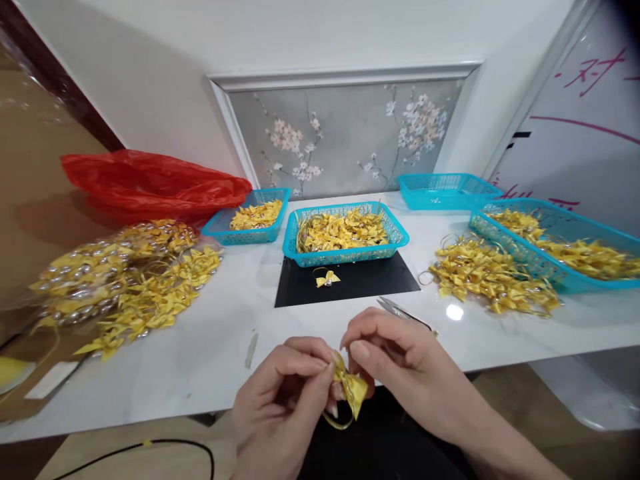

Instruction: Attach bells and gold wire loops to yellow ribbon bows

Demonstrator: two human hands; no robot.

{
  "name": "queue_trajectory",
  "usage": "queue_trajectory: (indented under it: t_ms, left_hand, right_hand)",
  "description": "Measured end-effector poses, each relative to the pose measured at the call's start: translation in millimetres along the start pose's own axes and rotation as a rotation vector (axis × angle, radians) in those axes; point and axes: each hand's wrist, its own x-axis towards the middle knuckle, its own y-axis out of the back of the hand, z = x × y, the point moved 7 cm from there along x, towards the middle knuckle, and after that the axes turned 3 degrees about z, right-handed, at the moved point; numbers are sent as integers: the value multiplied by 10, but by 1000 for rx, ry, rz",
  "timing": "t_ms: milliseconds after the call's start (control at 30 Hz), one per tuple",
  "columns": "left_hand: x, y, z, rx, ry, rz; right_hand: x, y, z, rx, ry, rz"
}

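In front of the table's near edge, my left hand [285, 393] pinches a yellow ribbon bow [354, 390] between thumb and fingers. A loop of thin gold cord [340, 425] hangs below the bow. My right hand [400, 360] is curled against the bow's right side, its lower fingers partly behind the ribbon. Its thumb and index finger are bent close together; whether they pinch a bit of cord is too small to tell. Just beyond my right hand lie scissors [400, 309], partly covered by it. Another yellow bow with a silvery bead [328, 279] rests on a black mat [300, 293].
A blue basket [345, 257] of bows stands at the mat's back edge. Other blue baskets stand back left [275, 233], back right [445, 200] and far right [520, 267]. Bow heaps lie right [490, 277] and left [160, 293], near a red plastic bag [155, 187].
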Motion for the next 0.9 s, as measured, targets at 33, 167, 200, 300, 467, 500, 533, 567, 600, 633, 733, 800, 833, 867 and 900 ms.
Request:
queue_trajectory:
  t_ms: [33, 167, 200, 300, 467, 500, 533, 567, 600, 633, 733, 800, 833, 867, 900]
  left_hand:
    - [-3, 9, -10, -5, 6, -2]
    - [-5, 56, -41, 12, 8, 21]
    - [-4, 62, -44, 21, 6, 25]
    - [0, 60, -37, 45, 0, 17]
    - [-1, 38, -34, 46, 12, -10]
    - [-2, 35, -38, 39, 18, -13]
    - [-2, 33, -41, 31, 25, -14]
    - [-2, 35, -45, 23, 35, -11]
    - [-2, 39, -52, 15, 50, -7]
    - [-2, 44, -61, 10, 69, -4]
    - [-6, 66, -96, -14, 125, 3]
    - [-9, 77, -117, -48, 148, 0]
    - [-10, 85, -128, -65, 158, 3]
    - [-10, 92, -141, -81, 171, 7]
    - [-9, 97, -153, -93, 186, 13]
  right_hand:
    - [15, -26, 26, 46, -56, -35]
    - [37, -87, 43, 51, -140, -106]
    - [40, -88, 43, 39, -146, -107]
    - [44, -81, 55, 0, -161, -93]
    - [22, -57, -4, -224, -57, -60]
    - [11, -54, -32, -287, -14, -54]
    - [-2, -55, -58, -344, 24, -49]
    - [-15, -56, -77, -383, 54, -47]
    - [-26, -61, -90, -401, 73, -50]
    - [-35, -65, -98, -406, 86, -55]
    - [-47, -65, -125, -419, 123, -56]
    - [-52, -57, -150, -460, 161, -45]
    - [-56, -54, -159, -485, 178, -42]
    - [-61, -51, -164, -508, 190, -41]
    - [-68, -50, -166, -525, 199, -43]
